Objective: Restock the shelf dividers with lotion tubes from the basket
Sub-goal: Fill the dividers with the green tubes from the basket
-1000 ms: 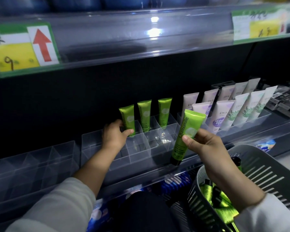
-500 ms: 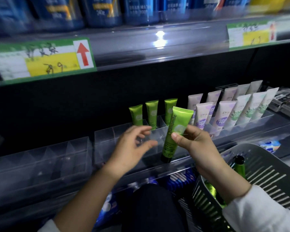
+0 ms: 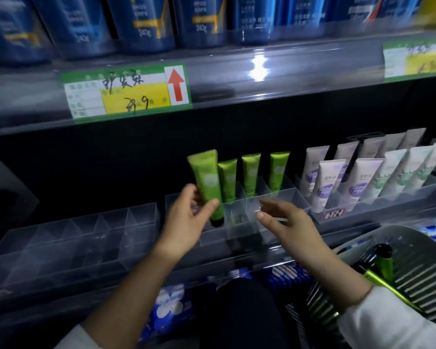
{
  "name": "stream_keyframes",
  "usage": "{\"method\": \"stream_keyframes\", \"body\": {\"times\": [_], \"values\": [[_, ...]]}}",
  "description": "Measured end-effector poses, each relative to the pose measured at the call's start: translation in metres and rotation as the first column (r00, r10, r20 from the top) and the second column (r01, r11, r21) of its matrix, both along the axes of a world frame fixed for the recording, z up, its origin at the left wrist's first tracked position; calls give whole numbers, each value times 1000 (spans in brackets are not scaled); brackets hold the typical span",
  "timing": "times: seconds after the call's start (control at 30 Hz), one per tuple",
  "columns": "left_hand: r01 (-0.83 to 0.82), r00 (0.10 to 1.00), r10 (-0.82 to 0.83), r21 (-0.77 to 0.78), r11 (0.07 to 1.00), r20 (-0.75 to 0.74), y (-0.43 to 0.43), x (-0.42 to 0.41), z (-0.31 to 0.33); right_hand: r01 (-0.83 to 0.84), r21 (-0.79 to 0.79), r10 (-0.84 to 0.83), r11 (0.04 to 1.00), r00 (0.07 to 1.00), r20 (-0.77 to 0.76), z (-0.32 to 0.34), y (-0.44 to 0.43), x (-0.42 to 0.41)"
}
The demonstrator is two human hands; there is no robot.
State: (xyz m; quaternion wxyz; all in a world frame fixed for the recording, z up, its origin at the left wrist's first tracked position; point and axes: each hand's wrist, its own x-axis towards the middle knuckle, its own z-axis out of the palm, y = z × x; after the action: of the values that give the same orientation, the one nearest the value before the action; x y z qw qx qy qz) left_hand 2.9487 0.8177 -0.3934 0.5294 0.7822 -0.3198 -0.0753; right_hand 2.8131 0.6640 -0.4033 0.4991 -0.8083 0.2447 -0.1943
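My left hand [image 3: 186,220] pinches a green lotion tube [image 3: 207,183] between thumb and fingers, cap down, just in front of the clear shelf dividers [image 3: 239,215]. Three more green tubes [image 3: 251,175] stand upright in the back row of those dividers. My right hand [image 3: 285,222] hovers to the right of the held tube with straight, spread fingers and holds nothing. The grey slotted basket [image 3: 418,268] sits at the lower right with green tubes [image 3: 384,263] lying inside.
White and lilac tubes [image 3: 363,177] fill the divider tray to the right. Another clear divider tray [image 3: 81,235] stands at the left. The upper shelf edge carries a price label [image 3: 126,93] under blue pouches [image 3: 146,21]. Blue packets [image 3: 171,306] lie on the shelf below.
The green tube passed from my right hand to my left hand and moved left. My right hand let go and opened. The view tilted up.
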Motion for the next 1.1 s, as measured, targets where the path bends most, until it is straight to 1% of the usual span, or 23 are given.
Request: {"method": "stream_keyframes", "body": {"times": [0.07,0.13,0.17,0.27,0.37,0.5,0.6,0.67,0.87,1.1], "values": [[-100,995,100,10,995,16,2,22,2,26,-161,-38,987,997,-68,-10,-7,-4],[-163,986,161,47,985,46,-2,40,2,-3,-373,-51,928,989,-136,-18,-13,-7],[-179,983,175,78,981,61,-5,45,2,-31,-451,-52,892,984,-171,-21,-16,-8],[-191,979,172,191,963,109,-15,59,-7,-82,-555,-63,828,969,-238,-31,-21,-10],[-196,977,164,270,942,139,-26,66,-16,-104,-640,-65,761,970,-234,-42,-30,-12],[-184,980,137,375,909,147,-36,75,-26,-119,-702,-46,702,976,-211,-48,-39,-13],[-180,978,107,466,866,179,-38,81,-33,-107,-713,-48,693,980,-194,-48,-40,-14],[-177,979,100,490,853,178,-38,82,-35,-103,-712,-47,695,981,-189,-48,-40,-14],[-140,989,94,487,862,118,-39,82,-36,-93,-673,-53,734,980,-193,-52,-41,-13],[-142,989,103,463,875,109,-41,78,-33,-92,-656,-53,749,979,-198,-53,-42,-13]]}}
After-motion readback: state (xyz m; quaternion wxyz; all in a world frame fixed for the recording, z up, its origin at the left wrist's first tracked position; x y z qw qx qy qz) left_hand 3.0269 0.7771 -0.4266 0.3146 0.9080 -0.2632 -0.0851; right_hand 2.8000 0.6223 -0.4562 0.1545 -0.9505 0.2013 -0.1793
